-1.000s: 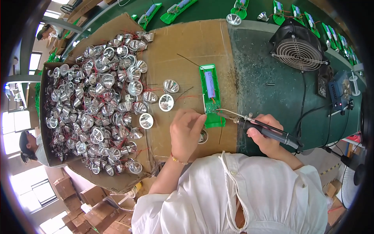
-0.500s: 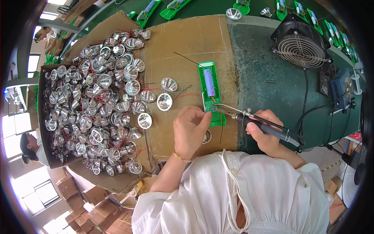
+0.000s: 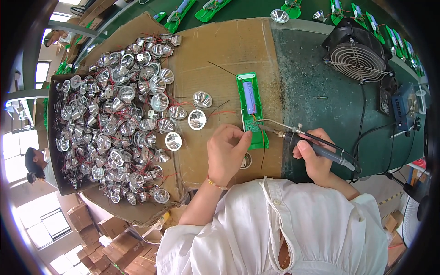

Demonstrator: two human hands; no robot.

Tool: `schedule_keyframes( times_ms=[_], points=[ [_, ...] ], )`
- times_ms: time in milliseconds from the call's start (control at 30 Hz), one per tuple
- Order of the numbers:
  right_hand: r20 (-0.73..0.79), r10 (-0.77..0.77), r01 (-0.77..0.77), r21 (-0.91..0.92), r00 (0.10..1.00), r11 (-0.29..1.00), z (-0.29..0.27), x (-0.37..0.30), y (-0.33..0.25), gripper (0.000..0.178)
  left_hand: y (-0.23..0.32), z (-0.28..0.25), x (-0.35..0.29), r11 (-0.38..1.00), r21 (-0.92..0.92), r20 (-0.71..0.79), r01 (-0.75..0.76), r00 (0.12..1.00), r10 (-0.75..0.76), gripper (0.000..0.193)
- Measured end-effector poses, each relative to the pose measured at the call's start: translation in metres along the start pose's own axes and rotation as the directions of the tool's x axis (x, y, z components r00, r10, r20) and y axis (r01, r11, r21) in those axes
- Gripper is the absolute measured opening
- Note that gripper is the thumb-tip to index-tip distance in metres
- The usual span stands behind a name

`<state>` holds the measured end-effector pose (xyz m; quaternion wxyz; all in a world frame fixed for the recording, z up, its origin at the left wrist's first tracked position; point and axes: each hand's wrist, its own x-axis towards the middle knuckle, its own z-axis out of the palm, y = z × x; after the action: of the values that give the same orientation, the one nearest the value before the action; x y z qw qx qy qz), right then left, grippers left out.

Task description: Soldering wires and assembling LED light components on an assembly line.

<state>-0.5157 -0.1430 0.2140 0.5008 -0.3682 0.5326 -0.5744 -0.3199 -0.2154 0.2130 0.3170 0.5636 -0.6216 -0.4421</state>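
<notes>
A green plastic housing (image 3: 260, 141) lies on the cardboard, holding a light purple battery cell (image 3: 249, 97) and a small green circuit board (image 3: 251, 126). The fingertips of my left hand (image 3: 225, 150) are pinched together at the housing's left edge beside the board; what is between them is hidden. In my right hand (image 3: 315, 160) is a soldering iron (image 3: 321, 152) with a thin metal guide tube (image 3: 279, 124) along its top. Its tip is close to the board; whether it touches cannot be made out. A reflector cup (image 3: 246, 160) lies partly hidden by my left hand.
Left, a cardboard box (image 3: 65, 185) brims with silvery reflector cups on red wires. Loose cups (image 3: 197, 119) lie between box and housing. A black fan (image 3: 355, 57) and a blue soldering unit (image 3: 402, 107) stand right. Green housings (image 3: 213, 9) line the far side; people sit leftward.
The whole view has shifted slightly, so things appear a little farther right. The soldering iron's tip seems to have drawn slightly rightward from the board. My left hand keeps its pinch.
</notes>
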Motion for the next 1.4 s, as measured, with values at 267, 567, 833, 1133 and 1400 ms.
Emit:
schedule_keyframes(
  times_ms=[267,567,833,1133,1400],
  points=[
    [0.025,-0.050,0.050,-0.004,0.998,0.999,-0.006,-0.002,-0.002,0.016,0.004,-0.002,-0.001,0.995,0.018,0.016,0.102,0.995,-0.102,0.016],
    [0.006,-0.040,0.039,0.038,0.999,0.999,-0.009,-0.003,-0.001,0.016,0.003,-0.003,-0.002,0.991,0.005,0.015,0.133,0.991,-0.133,0.016],
    [-0.021,-0.054,0.054,0.003,0.998,0.999,-0.016,0.003,0.001,0.015,-0.004,-0.033,0.005,0.894,0.434,-0.021,-0.109,0.991,0.131,0.014],
    [-0.018,-0.057,0.057,-0.001,0.998,0.998,-0.020,-0.004,0.013,0.016,-0.014,-0.022,-0.008,0.873,0.456,-0.030,-0.171,0.978,0.207,0.006],
    [0.026,-0.116,0.118,-0.109,0.993,0.987,-0.018,-0.007,0.002,0.013,0.017,-0.012,-0.012,0.998,0.065,-0.067,0.026,0.997,-0.021,0.012]
  ],
)
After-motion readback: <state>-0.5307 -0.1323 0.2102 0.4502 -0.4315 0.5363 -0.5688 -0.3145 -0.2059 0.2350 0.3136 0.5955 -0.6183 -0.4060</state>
